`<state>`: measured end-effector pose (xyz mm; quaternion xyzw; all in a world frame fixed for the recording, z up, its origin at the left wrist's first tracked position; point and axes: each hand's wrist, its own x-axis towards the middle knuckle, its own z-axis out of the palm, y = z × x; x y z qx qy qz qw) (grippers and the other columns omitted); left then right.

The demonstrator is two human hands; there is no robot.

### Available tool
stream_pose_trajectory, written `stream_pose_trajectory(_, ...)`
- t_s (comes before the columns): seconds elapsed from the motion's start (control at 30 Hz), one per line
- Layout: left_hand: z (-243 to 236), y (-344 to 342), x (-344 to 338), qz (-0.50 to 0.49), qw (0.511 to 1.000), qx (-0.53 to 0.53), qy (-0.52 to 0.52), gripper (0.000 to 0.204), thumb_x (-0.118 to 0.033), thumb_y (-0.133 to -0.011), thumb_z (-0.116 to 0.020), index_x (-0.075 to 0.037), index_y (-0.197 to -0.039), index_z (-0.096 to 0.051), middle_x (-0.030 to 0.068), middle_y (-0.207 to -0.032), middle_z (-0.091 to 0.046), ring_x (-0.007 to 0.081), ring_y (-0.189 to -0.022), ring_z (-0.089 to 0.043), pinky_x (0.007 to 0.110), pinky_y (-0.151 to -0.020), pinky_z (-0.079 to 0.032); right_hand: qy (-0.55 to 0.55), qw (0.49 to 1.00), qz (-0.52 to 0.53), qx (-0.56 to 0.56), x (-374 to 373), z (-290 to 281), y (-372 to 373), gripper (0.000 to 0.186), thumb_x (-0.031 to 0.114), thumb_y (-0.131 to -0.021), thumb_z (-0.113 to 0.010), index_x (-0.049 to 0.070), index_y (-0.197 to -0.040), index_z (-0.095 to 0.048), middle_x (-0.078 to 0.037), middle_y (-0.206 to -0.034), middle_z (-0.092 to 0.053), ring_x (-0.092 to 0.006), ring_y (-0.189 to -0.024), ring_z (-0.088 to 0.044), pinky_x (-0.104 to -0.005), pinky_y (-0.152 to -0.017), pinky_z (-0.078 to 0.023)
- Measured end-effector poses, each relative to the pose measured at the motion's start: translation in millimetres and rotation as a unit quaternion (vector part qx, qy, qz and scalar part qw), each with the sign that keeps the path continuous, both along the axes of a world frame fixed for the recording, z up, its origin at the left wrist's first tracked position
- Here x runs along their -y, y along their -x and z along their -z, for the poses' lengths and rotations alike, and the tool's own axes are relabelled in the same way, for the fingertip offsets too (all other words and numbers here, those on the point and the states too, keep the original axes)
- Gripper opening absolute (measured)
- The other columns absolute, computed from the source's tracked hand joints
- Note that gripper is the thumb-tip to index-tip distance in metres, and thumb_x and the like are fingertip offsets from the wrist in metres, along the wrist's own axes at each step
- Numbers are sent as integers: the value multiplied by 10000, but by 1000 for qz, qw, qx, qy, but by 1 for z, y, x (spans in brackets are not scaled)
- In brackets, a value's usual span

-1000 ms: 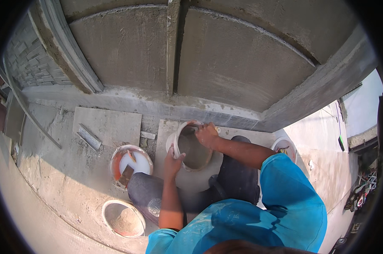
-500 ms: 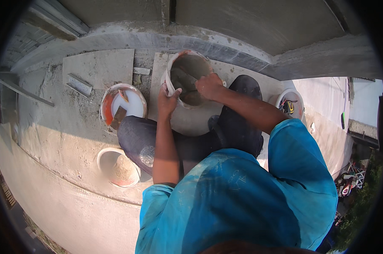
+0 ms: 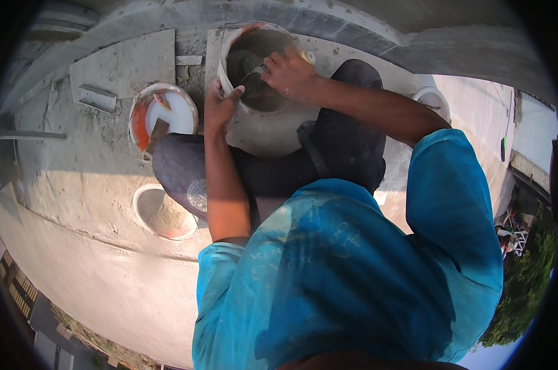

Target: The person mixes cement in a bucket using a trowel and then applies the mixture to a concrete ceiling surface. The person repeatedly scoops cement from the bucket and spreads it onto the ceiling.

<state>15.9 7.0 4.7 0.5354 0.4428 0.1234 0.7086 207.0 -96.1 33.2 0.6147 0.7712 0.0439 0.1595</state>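
A white bucket (image 3: 223,73) with a reddish smeared inner wall stands in front of me, with wet grey mortar (image 3: 249,61) in it. My left hand (image 3: 219,106) grips its near left rim, thumb over the edge. Over the bucket's right side, my right hand (image 3: 289,75) is closed round a trowel. The pale butt of the trowel's handle (image 3: 308,57) sticks out past my fingers. Its blade (image 3: 252,75) points left into the bucket, partly hidden by mortar and hand.
Left of my knee stands a bucket (image 3: 134,117) of whitish liquid with a tool leaning in it. A tilted bucket (image 3: 144,206) with grey residue lies nearer. A metal channel piece (image 3: 97,98) rests on a board (image 3: 125,61). Another bucket (image 3: 436,97) stands right, beneath a low concrete ledge (image 3: 476,71).
My right hand has turned, its fingers now raised over the trowel and its handle angled up to the right. My left hand stays on the rim. The whole view has shifted.
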Motion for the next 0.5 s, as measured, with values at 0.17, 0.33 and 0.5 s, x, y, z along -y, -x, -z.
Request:
stream_pose_trajectory(0.17,17,-6,8,1,999,30,-44,417,-97,-910,-720,-7,-1271,-533,90,-1142,-658,162,-943,-661,287,-648,-561,32,990,138,22,-8,-1,-29,391,246,-859,-696,163,-1235,-632,-82,-1150,-602,-233,-1097,-603,-435,-854,-465)
stream_pose_trajectory(0.33,4,-10,9,-22,999,33,-9,441,-114,-910,-731,-6,-1291,-539,96,-1158,-658,165,-959,-656,304,-693,-558,74,988,132,-13,26,-2,0,376,228,-868,-690,169,-1236,-640,-95,-1192,-611,-253,-1175,-599,-463,-904,-483)
stream_pose_trajectory(0.5,9,-14,22,-22,999,18,-44,481,-116,-909,-732,40,-1323,-543,118,-1206,-651,177,-1026,-646,317,-801,-546,45,980,192,-23,-2,5,-33,310,226,-892,-645,131,-1186,-676,-120,-1151,-650,-266,-1085,-656,-504,-880,-517)
